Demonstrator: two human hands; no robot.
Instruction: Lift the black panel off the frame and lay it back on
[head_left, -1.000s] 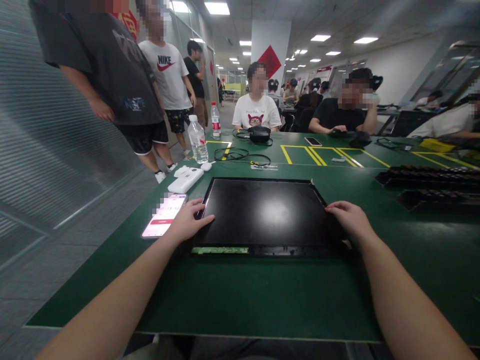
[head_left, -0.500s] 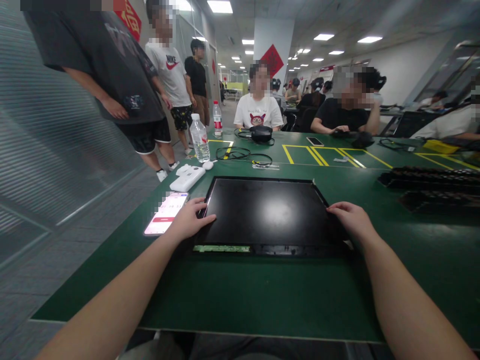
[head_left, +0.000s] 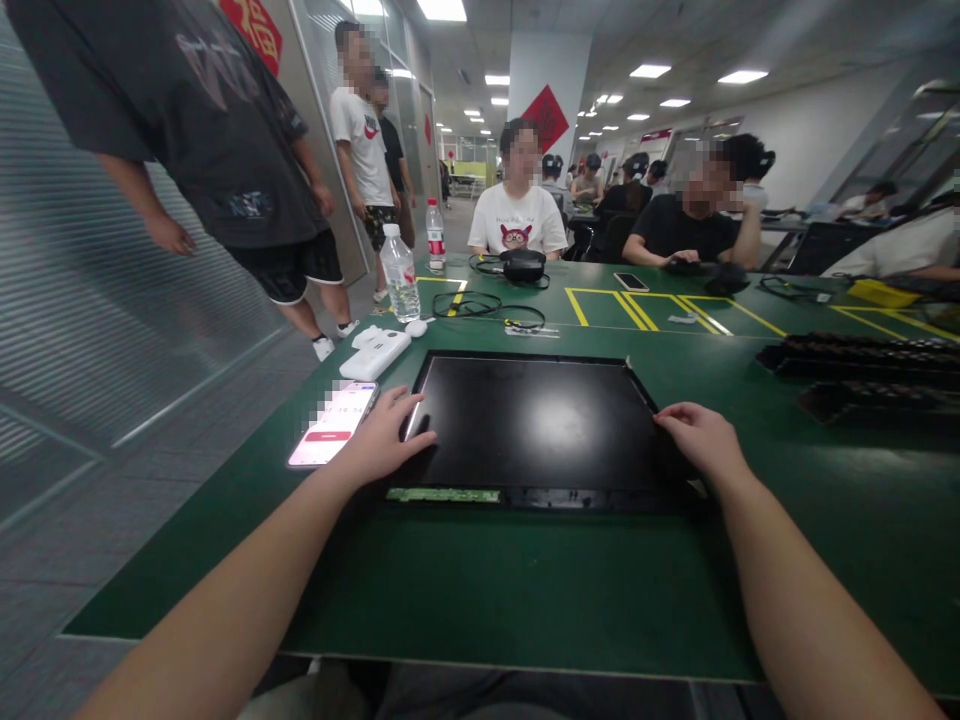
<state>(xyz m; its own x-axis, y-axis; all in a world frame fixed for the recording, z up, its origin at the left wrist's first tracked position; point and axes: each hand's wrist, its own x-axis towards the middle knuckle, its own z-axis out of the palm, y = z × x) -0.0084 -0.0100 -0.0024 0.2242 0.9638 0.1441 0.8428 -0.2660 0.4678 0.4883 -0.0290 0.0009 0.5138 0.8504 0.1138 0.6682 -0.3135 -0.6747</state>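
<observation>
green tabletop (head_left: 525,590) | dark screen (head_left: 517,430) lying flat on it, right of the lit phone (head_left: 330,432) | left grip (head_left: 381,438) spread at its left edge | right grip (head_left: 703,436) pinching its right edge | best steadied evenly by both edges, no weight on the face

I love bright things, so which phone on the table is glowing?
The near phone, beside the left hand: it shines pinkish-white, while the far phone, across the table, looks dark.
</observation>
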